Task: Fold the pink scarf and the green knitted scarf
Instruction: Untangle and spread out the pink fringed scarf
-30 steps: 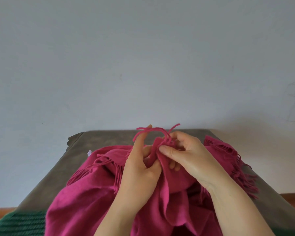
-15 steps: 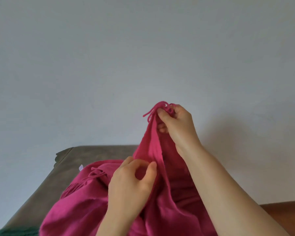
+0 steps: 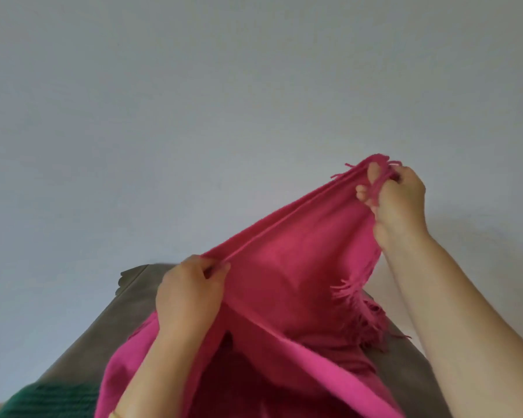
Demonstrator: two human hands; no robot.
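While my right hand pinches the fringed corner of the pink scarf up high, my left hand is closed on the same edge lower down, near the table. That edge runs taut on a slant between the two grips; the rest of the cloth hangs below onto the table. I'd judge the left should slide along it. The green scarf lies at bottom left, untouched.

Pink scarf, fringed, is held up off the surface, its top edge stretched taut and sloping upward to the right. Green knitted scarf is seen bottom left, partly covered.
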